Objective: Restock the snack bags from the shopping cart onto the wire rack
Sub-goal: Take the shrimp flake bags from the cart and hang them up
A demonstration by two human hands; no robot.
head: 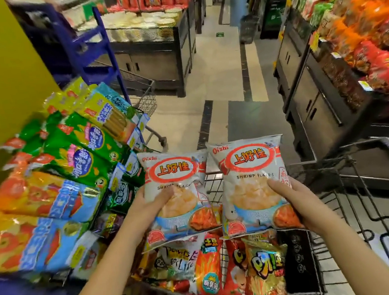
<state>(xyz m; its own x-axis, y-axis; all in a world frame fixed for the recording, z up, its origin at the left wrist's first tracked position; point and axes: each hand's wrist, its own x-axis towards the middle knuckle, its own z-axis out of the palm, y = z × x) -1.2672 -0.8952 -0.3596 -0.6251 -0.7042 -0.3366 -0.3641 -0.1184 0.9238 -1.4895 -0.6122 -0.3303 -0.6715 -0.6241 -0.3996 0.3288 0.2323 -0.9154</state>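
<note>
Two white Oishi shrimp-flakes bags are held upright side by side above the shopping cart (358,200). My left hand (147,209) grips the left bag (178,194) at its lower left edge, thumb on the front. My right hand (294,202) grips the right bag (252,184) at its lower right edge. Below them the cart holds several more snack bags (229,269) in red, orange and gold. The rack (99,53) with blue uprights stands at the left, its tiers filled with green, yellow and orange-blue snack bags (52,181).
A yellow wall is behind the rack. Another wire cart (145,101) stands just beyond the rack. A dark display counter (159,60) with bowls is ahead, and a long counter (325,95) piled with red and orange bags runs along the right. A tiled aisle lies between.
</note>
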